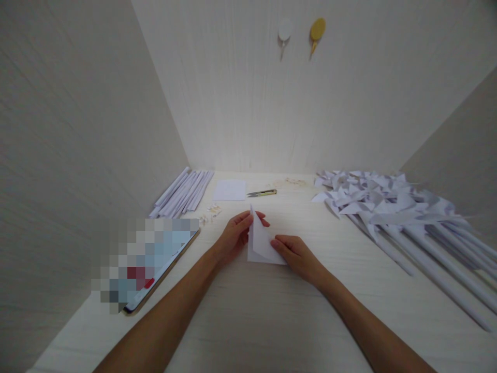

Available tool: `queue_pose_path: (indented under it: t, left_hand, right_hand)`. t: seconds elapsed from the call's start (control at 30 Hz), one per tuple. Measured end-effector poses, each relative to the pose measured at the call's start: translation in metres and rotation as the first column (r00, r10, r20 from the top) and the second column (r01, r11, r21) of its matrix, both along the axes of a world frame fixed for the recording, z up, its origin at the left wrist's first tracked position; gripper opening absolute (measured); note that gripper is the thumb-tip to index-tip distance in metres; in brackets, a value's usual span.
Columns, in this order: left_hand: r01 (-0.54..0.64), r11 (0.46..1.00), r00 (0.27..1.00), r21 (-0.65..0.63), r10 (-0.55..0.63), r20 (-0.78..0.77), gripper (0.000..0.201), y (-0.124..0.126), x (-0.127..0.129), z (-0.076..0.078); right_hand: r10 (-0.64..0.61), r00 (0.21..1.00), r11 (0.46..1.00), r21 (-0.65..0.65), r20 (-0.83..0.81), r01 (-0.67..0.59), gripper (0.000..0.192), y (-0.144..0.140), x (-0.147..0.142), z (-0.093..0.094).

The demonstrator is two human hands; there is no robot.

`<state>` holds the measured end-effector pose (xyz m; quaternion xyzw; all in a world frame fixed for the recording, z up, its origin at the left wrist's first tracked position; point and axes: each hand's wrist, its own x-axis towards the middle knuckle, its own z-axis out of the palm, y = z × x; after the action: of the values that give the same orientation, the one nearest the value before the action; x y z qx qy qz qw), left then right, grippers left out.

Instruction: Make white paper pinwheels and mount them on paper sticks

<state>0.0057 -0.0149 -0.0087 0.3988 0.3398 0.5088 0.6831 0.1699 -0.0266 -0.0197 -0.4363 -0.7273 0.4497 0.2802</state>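
Between my hands is a white sheet of paper (264, 242), partly folded over, with one corner pointing up. My left hand (237, 234) pinches its upper left edge, thumb in front and fingers behind. On the lower right corner, my right hand (295, 254) grips the paper between thumb and fingers. Beyond them lie a small stack of white paper squares (229, 190) and a pair of thread snips (262, 193), blades to the left. Tiny pale bits (213, 211) are scattered left of the hands.
Rolled paper sticks (182, 194) lie at the back left, near a propped phone (163, 269) whose screen is blurred. Paper pinwheels on sticks (388, 202) are heaped on the right. More small bits (295, 181) lie near the back wall, where two hooks (317, 30) hang.
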Motion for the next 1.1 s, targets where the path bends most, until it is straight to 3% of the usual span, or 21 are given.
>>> queue_pose_path:
  t: [0.1,0.23,0.37,0.6,0.73,0.8,0.9,1.1]
  left_hand:
    - [-0.004,1.000,1.000,-0.010,0.004,-0.011,0.032,0.001,0.000,-0.002]
    - [-0.052,0.998,0.999,-0.027,0.052,-0.015,0.032,0.003,0.001,-0.002]
    - [-0.094,0.994,0.996,-0.052,0.093,-0.018,0.033,0.003,0.004,-0.001]
    - [-0.084,0.996,0.996,-0.041,0.082,-0.030,0.033,0.001,0.006,-0.003]
    - [-0.119,0.992,0.992,-0.045,0.117,-0.039,0.034,0.001,0.006,-0.002]
    - [-0.130,0.990,0.990,-0.048,0.127,-0.052,0.034,0.002,0.007,-0.002]
    - [-0.133,0.990,0.990,-0.050,0.130,-0.057,0.033,0.003,0.008,-0.004]
    - [-0.100,0.995,0.992,-0.018,0.098,-0.083,0.028,0.006,0.009,-0.012]
  right_hand:
    - [-0.014,0.999,0.999,0.046,0.042,0.012,0.033,-0.001,-0.001,0.000]
    - [-0.016,0.997,0.999,0.042,-0.081,0.019,0.024,-0.003,0.000,0.002]
    - [-0.041,0.996,0.999,0.014,-0.079,0.042,0.051,-0.007,-0.002,0.003]
    - [-0.093,0.995,0.971,0.223,0.032,0.083,0.061,-0.012,-0.006,0.002]
    - [-0.079,0.996,0.950,0.299,-0.037,0.086,0.043,-0.013,-0.005,0.002]
    - [-0.120,0.989,0.949,0.283,-0.084,0.139,0.031,-0.012,-0.004,0.002]
    - [-0.252,0.956,0.939,0.203,-0.146,0.279,0.037,-0.009,-0.003,0.002]
    - [-0.478,0.843,0.858,0.073,-0.247,0.508,0.034,0.003,0.000,-0.005]
